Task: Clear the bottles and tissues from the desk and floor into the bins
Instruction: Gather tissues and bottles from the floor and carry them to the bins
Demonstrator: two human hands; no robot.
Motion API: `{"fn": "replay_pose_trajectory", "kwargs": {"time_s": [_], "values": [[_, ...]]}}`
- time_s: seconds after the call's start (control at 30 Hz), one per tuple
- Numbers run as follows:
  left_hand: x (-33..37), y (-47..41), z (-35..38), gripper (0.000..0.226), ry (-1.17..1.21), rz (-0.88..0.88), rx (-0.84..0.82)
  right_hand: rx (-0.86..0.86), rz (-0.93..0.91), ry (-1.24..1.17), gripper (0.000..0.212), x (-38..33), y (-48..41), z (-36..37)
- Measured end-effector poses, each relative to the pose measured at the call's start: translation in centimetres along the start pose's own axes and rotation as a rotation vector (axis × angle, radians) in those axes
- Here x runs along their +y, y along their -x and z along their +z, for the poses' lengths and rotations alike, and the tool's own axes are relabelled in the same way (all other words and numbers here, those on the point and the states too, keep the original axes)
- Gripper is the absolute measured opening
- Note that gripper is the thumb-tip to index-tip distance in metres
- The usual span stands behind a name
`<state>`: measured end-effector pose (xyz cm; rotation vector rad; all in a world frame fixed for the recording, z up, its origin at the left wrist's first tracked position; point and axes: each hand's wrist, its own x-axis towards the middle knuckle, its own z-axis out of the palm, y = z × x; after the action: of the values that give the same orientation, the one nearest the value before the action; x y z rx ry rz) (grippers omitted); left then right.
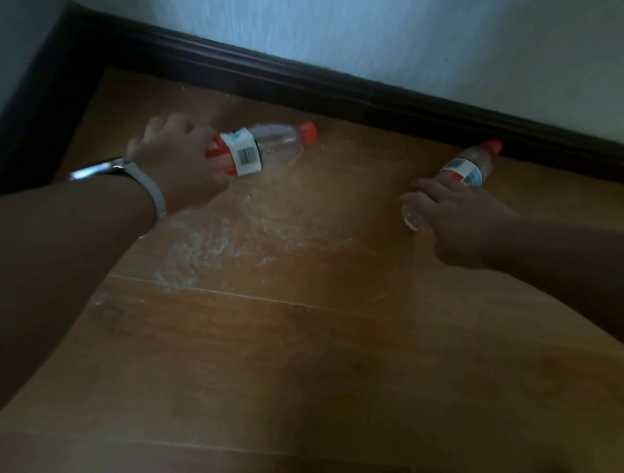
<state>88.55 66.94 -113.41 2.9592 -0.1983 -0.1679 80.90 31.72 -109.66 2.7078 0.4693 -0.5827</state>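
Two clear plastic bottles with red caps and red-and-white labels lie on the wooden floor near the wall. My left hand [177, 162], with a silver watch on its wrist, grips the base end of the left bottle [272, 143], whose cap points right. My right hand [460, 219] lies over the lower part of the right bottle [470, 169], fingers curled round its body. That bottle's cap points up and right, towards the skirting board. No tissues or bins are in view.
A dark skirting board [324, 83] runs diagonally along the pale wall [432, 8] behind both bottles. A corner of the room is at the upper left. White dusty smears [202, 245] mark the floor between my arms.
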Motion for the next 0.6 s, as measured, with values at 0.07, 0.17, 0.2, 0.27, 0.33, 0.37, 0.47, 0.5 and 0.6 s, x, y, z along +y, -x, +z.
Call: {"fn": "replay_pose_trajectory", "kwargs": {"time_s": [0.07,0.17,0.2,0.27,0.33,0.37,0.47,0.5,0.6], "values": [[0.3,0.2,0.1,0.068,0.158,-0.045,-0.114,0.007,0.010,0.045,0.079,0.4,-0.2,0.0],[1.0,1.2,0.6,0.062,0.318,-0.066,-0.221,0.016,-0.009,0.111,0.072,0.9,-0.5,0.2],[1.2,1.5,0.8,0.063,0.322,-0.055,-0.229,0.020,-0.022,0.129,0.069,1.0,-0.6,0.3],[1.5,2.2,1.0,0.068,0.319,-0.040,-0.254,0.036,-0.040,0.136,0.066,1.1,-0.9,0.7],[1.6,2.8,1.0,0.071,0.299,-0.040,-0.300,0.052,-0.058,0.128,0.063,1.0,-1.2,1.0],[1.5,3.1,1.0,0.069,0.283,-0.046,-0.329,0.061,-0.071,0.121,0.061,1.0,-1.4,1.1],[1.4,4.3,0.7,0.064,0.255,-0.044,-0.344,0.085,-0.105,0.073,0.051,1.1,-1.7,0.9],[1.2,4.7,0.6,0.063,0.273,-0.044,-0.330,0.090,-0.113,0.058,0.052,1.2,-1.7,0.8],[1.2,6.0,0.0,0.060,0.421,-0.064,-0.299,0.125,-0.147,0.045,0.061,0.6,-1.8,0.2]]}}
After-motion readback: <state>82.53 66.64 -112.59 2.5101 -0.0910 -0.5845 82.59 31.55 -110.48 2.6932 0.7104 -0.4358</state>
